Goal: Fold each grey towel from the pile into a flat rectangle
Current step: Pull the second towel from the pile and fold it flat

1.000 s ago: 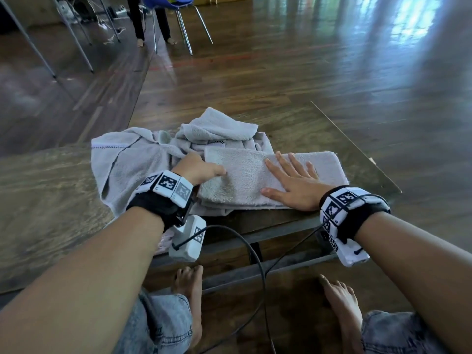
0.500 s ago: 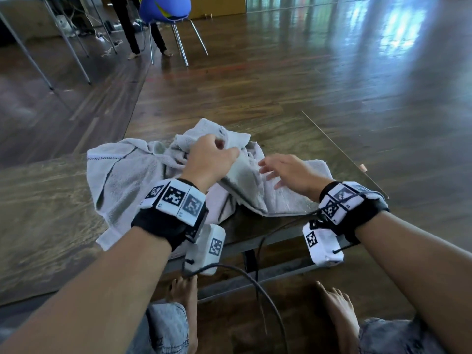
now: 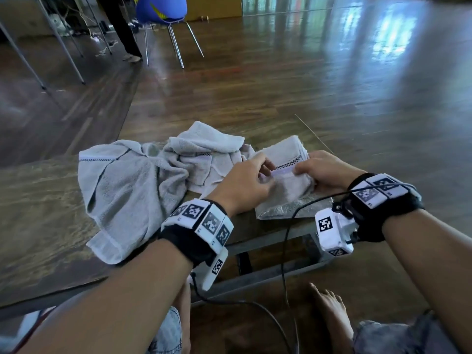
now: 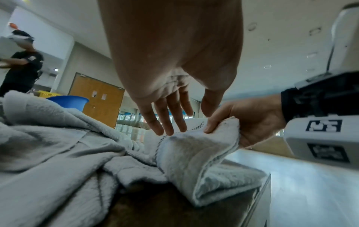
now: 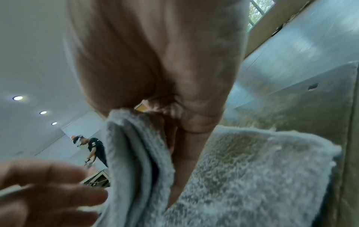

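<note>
A folded grey towel (image 3: 283, 192) with a black checked band lies at the right end of the wooden table (image 3: 38, 226). My right hand (image 3: 310, 171) pinches its raised upper fold at the band. The left wrist view shows that right hand (image 4: 229, 122) with its thumb on top of the fold (image 4: 194, 150). My left hand (image 3: 255, 176) reaches in from the left with straight fingers (image 4: 165, 124) that touch the band. In the right wrist view the layered fold (image 5: 136, 153) hangs from my right hand (image 5: 174, 138). A pile of loose grey towels (image 3: 132, 190) lies crumpled on the left.
The table's near edge and metal frame (image 3: 268, 246) run under my wrists, with camera cables (image 3: 286, 238) hanging there. My bare feet (image 3: 332, 310) rest on the floor below. A blue chair (image 3: 161, 8) and a standing person's legs (image 3: 122, 29) are far behind.
My left hand lifted the long towel's left end and carried it over to the right, halving it. My right hand stopped pressing flat and now pinches the fold.
</note>
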`<state>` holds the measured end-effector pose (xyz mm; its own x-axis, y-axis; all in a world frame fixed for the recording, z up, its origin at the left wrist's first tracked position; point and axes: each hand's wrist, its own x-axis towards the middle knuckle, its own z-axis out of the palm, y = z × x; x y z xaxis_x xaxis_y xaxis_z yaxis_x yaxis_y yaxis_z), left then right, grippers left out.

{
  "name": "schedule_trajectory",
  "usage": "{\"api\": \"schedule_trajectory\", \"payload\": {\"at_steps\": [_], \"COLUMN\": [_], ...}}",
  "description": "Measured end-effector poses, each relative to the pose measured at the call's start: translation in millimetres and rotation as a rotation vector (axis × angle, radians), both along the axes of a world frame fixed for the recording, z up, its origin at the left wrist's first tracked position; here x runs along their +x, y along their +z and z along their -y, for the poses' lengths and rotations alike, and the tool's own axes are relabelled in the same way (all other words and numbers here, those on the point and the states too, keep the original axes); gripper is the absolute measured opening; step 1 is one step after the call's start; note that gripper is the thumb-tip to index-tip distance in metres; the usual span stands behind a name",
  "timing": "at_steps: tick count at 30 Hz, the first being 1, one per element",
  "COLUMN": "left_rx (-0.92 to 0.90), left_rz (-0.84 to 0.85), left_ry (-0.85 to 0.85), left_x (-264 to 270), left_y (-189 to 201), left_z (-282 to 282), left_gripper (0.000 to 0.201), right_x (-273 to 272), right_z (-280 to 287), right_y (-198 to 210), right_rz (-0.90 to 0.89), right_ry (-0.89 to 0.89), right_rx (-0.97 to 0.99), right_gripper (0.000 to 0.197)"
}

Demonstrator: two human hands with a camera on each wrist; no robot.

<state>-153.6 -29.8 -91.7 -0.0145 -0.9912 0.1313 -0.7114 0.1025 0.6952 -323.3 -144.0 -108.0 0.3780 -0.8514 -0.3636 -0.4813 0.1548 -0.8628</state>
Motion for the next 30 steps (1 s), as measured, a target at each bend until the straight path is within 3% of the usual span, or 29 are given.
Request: {"api": "schedule_trajectory", "payload": {"at_steps": [5,7,10,14,21,23,30], "left_rx": [0.125,0.152,0.181,0.183,0.174,0.137,0.038], "left_rz": [0.245,0.273,0.304,0.322,0.346,0.36,0.45], "left_ry": [-0.096,-0.115,-0.136,-0.134,-0.095,-0.09,-0.032], "left_x": [-2,-5,-9,-12,-18,-20,-16], "left_y": [-13,-17,-20,-23,-36,-37,-29], "left_z": [-4,-4,-2,1,-1,0,8], "left_gripper": [0.035,0.035,0.035,0.041,0.06,0.055,0.023], "right_x": [-28,-37,-46,-45,-46,-49,-52], "right_z": [17,20,21,20,23,27,23], "right_y": [-2,-6,-13,-12,-11,-12,-12], "right_rz": [-0.393,-0.455,-0.475,-0.495,-0.469,-0.471,-0.474], "right_ry": [0.024,0.049,0.04,0.023,0.019,0.003,0.005], "right_rx": [-0.16,-0.136,-0.125,-0.191,-0.132,-0.133,-0.205], "right_gripper": [0.015,0.022,0.029,0.015,0.011,0.029,0.019]}}
